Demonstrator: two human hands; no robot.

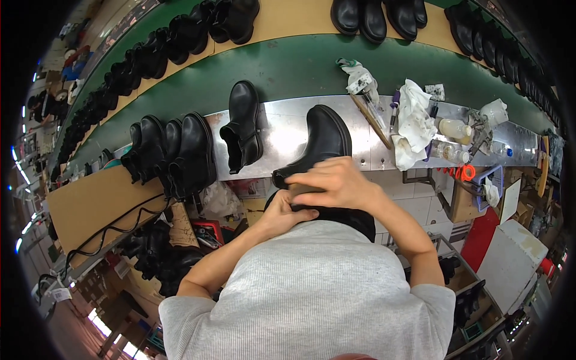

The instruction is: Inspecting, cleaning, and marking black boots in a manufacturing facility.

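A black ankle boot (323, 141) lies on the metal bench straight ahead, its toe pointing away and its shaft end toward me. Just below that shaft, at my waist, my two hands meet. My right hand (342, 183) arches over a small brownish-dark piece (305, 189), its fingers bent and slightly blurred. Beneath it my left hand (279, 216) is closed, thumb stretched to the right under the piece. What the left fingers grip is hidden. A second black ankle boot (243, 123) rests on the bench to the left.
More black boots (192, 153) stand at the left by a cardboard sheet (99, 204). Boots line the far shelf (288, 21) behind a green strip (288, 66). On the right lie a wooden-handled tool (372, 123), crumpled white cloths (414, 117) and small bottles (454, 128).
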